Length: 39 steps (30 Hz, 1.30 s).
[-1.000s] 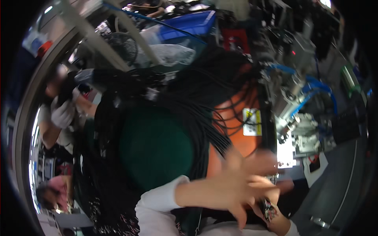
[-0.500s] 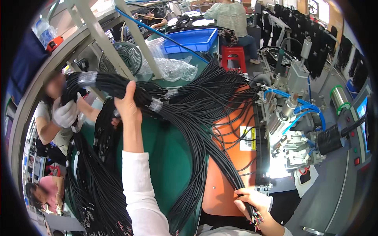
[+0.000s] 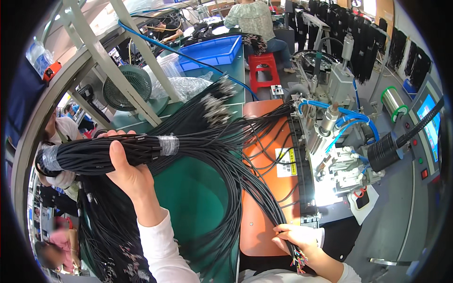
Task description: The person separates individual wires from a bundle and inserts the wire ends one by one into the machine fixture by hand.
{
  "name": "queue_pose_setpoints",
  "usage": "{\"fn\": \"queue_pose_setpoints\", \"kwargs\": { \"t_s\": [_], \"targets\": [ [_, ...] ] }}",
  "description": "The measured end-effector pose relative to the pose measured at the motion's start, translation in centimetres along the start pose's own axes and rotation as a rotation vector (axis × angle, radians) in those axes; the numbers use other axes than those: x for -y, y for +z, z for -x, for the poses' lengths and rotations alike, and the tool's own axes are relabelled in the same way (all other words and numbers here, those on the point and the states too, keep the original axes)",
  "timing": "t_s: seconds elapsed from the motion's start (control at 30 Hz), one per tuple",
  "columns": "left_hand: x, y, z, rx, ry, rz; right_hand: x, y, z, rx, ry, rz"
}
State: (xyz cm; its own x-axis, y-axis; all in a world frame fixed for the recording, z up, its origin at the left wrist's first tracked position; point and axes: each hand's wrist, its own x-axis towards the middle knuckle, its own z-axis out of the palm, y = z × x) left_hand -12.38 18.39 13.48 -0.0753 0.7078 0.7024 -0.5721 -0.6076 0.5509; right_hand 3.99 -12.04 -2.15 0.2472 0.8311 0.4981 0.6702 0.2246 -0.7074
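A thick bundle of black cables (image 3: 94, 156) lies across the palm of my left hand (image 3: 132, 174), fingers wrapped round it and thumb on the near side. Clear tape (image 3: 168, 145) binds the bundle just right of that hand. From there the cables fan out over the green table and the orange board. My right hand (image 3: 298, 239) pinches a thinner strand of these cables near its lower end. Coloured wire ends (image 3: 299, 259) stick out below its fingers. Another cable group with pale, shiny ends (image 3: 218, 106) lies beyond the bundle.
A machine with blue air tubes (image 3: 337, 132) stands right of the orange board (image 3: 264, 221), a lit screen (image 3: 428, 118) beyond it. Hanging black cables (image 3: 101, 221) fill the left side. A fan (image 3: 127, 88), a blue tray (image 3: 210, 52) and a metal frame (image 3: 120, 70) stand at the back. Other people are nearby.
My left hand has moved left and down with the bundle, which now lies more level. The far cable group's pale ends have come into sight. My right hand still grips its strand.
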Motion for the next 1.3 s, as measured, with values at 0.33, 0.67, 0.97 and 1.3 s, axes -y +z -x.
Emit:
{"fn": "queue_pose_setpoints", "kwargs": {
  "t_s": [0.33,0.67,0.97,1.3],
  "targets": [
    [3.3,1.3,0.5,0.034,0.110,-0.125,0.4,0.0,-0.2,0.005,0.012,-0.038],
    [13.5,0.6,-1.6,-0.240,0.069,-0.291,0.5,-0.2,-0.2,0.012,0.032,-0.040],
    [20.0,-1.3,-3.6,-0.548,-0.096,-0.507,0.0,-0.4,0.0,0.032,0.050,-0.045],
    [24.3,-5.4,-4.5,-0.759,-0.508,-0.875,-0.6,-0.4,0.5,0.009,0.030,-0.079]
  ]
}}
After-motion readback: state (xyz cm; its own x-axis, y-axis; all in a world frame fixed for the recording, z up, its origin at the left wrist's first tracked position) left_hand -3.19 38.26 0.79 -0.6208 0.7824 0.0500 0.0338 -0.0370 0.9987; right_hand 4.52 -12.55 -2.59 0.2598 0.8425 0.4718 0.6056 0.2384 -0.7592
